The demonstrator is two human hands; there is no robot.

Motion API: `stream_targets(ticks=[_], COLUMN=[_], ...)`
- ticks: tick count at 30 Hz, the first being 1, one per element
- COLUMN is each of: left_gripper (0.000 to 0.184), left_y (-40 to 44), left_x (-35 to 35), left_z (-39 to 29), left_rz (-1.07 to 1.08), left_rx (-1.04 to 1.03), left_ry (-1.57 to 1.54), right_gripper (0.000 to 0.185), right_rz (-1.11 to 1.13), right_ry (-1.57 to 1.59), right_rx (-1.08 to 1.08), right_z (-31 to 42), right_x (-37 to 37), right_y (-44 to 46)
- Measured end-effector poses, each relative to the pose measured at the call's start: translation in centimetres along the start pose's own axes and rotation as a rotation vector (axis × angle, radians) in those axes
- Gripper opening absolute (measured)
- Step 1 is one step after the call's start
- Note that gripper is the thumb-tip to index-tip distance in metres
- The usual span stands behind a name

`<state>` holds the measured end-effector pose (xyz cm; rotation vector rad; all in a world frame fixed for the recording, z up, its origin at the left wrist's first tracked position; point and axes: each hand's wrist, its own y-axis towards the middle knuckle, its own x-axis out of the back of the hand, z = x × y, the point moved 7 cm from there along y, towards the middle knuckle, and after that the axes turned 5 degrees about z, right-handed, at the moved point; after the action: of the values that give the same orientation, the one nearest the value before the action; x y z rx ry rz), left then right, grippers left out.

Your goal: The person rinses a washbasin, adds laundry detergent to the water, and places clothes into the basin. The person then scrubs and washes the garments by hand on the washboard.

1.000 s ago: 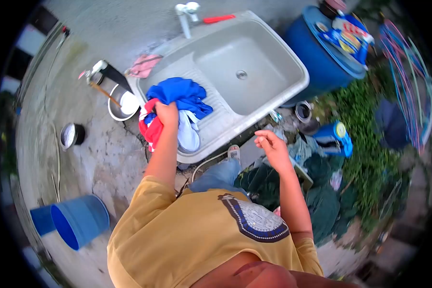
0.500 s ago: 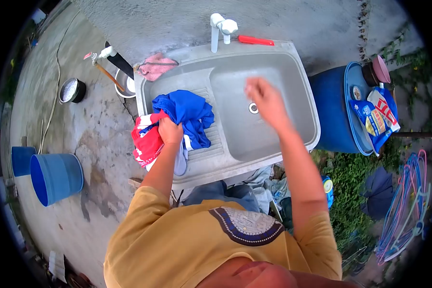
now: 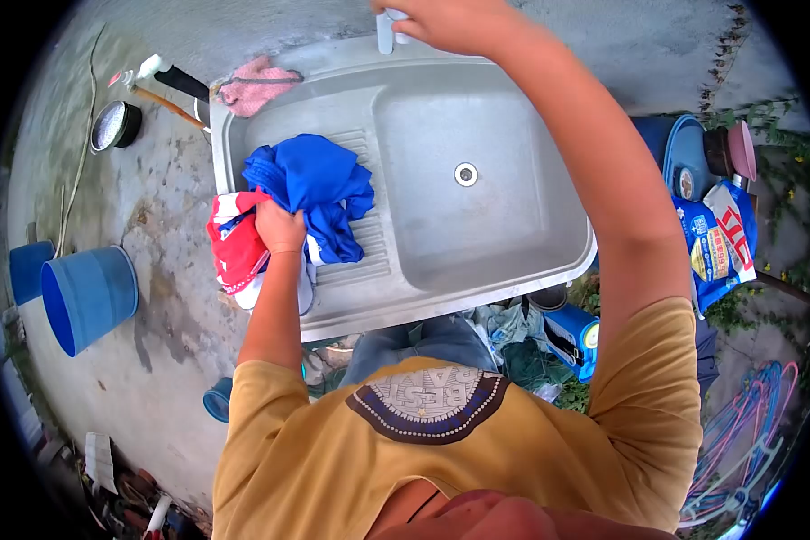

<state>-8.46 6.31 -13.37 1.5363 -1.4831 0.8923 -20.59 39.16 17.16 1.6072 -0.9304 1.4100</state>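
Blue cloth (image 3: 310, 180) lies bunched on the ribbed left side of the grey sink (image 3: 477, 225). My left hand (image 3: 280, 227) is closed on the red and white cloth (image 3: 236, 250) beside it, at the sink's left edge. At the top of the view, my right hand (image 3: 445, 22) is at the white tap (image 3: 386, 29), its fingers bent around the upper part, which they largely hide. A pink cloth (image 3: 259, 86) rests on the sink's back left corner.
Blue buckets (image 3: 99, 292) and a dark pot (image 3: 115, 126) stand on the ground at left. On the right are a blue barrel (image 3: 687, 153), a detergent bag (image 3: 715, 243), a pink bowl (image 3: 742, 149) and hangers (image 3: 738, 450). A wall rises behind the sink.
My right hand has moved from beside my body, over the basin, up to the tap. My left hand has stayed on the red and white cloth. The camera view has shifted.
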Motion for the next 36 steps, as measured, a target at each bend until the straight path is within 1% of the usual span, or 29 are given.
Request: stream_targets(ticks=[2,4,5,7,8,10,11,12,13,14,15,16,17,19,21,22,23,25,27,29,31,33,36], left_gripper=[0.06,0.054,0.053,0.052,0.049,0.048,0.048,0.048,0.051,0.06,0.068,0.059,0.06,0.063,0.065,0.065,0.065,0.065,0.064,0.062,0.062,0.061,0.061], left_y=[-0.1,0.1,-0.2,0.1,-0.1,-0.4,-0.5,-0.8,-0.8,-0.9,-1.0,-1.2,-1.3,-1.5,-1.6,-1.7,-1.7,-1.6,-2.0,-1.6,-1.7,-1.5,-1.5], left_x=[0.1,-0.4,-0.3,-0.3,-0.2,-0.2,-0.4,-0.3,-0.4,-0.6,-0.7,-0.9,-1.0,-0.6,-0.8,-0.8,-0.8,-1.3,-1.6,-1.3,-1.2,-1.2,-1.1], left_z=[0.3,1.1,0.9,0.9,0.9,1.3,1.6,2.1,2.4,2.9,4.0,4.6,4.7,4.9,5.7,5.7,5.7,6.9,6.9,5.6,4.9,5.0,5.0], left_rz=[-0.032,-0.057,-0.087,-0.094,-0.124,-0.134,-0.125,-0.159,-0.149,-0.128,-0.103,-0.158,-0.168,-0.193,-0.199,-0.198,-0.198,-0.218,-0.213,-0.195,-0.196,-0.194,-0.198], left_rx=[-0.008,-0.022,-0.07,-0.128,-0.137,-0.142,-0.14,-0.177,-0.186,-0.167,-0.15,-0.203,-0.201,-0.202,-0.214,-0.22,-0.227,-0.223,-0.213,-0.206,-0.199,-0.203,-0.235], left_ry=[0.037,0.055,0.062,0.081,0.077,0.107,0.134,0.144,0.157,0.158,0.166,0.216,0.209,0.194,0.213,0.223,0.229,0.25,0.252,0.235,0.229,0.25,0.25], right_gripper=[0.04,0.04,0.042,0.049,0.058,0.066,0.07,0.073,0.077,0.082,0.082,0.082,0.082,0.079,0.077,0.077,0.076,0.072,0.067,0.064,0.065,0.065,0.07], right_rz=[-0.379,-0.41,-0.415,-0.318,-0.097,0.098,0.163,0.231,0.296,0.21,0.206,0.2,0.19,0.032,0.037,0.058,0.08,0.072,0.374,0.331,0.408,0.56,0.611], right_ry=[-0.077,0.508,0.794,0.828,0.66,0.469,0.409,0.355,0.291,0.189,0.201,0.201,0.202,0.247,0.428,0.397,0.362,0.549,0.565,0.58,0.511,0.421,0.318], right_rx=[0.328,0.072,-0.064,-0.328,-0.378,-0.482,-0.564,-0.645,-0.72,-0.708,-0.748,-0.785,-0.821,-0.632,-0.392,-0.235,-0.081,-0.018,0.339,0.638,0.599,0.444,0.144], right_z=[-0.7,-2.8,-3.8,-5.9,-5.9,-6.4,-7.9,-8.7,-9.7,-10.4,-10.4,-10.4,-9.7,-5.2,1.7,6.2,10.1,12.2,13.2,11.1,6.1,0.5,-2.8], right_x=[-1.5,-3.9,-6.4,-18.0,-23.6,-33.0,-36.1,-39.1,-40.9,-42.1,-43.1,-42.2,-42.2,-43.0,-43.5,-43.1,-42.4,-40.3,-38.9,-38.6,-40.1,-39.9,-39.5], right_y=[-2.2,-6.5,-9.3,-16.6,-20.6,-28.0,-30.1,-31.9,-32.8,-32.4,-30.7,-27.2,-24.0,-17.2,-13.4,-13.1,-14.2,-19.0,-24.8,-32.7,-36.8,-38.0,-38.3])
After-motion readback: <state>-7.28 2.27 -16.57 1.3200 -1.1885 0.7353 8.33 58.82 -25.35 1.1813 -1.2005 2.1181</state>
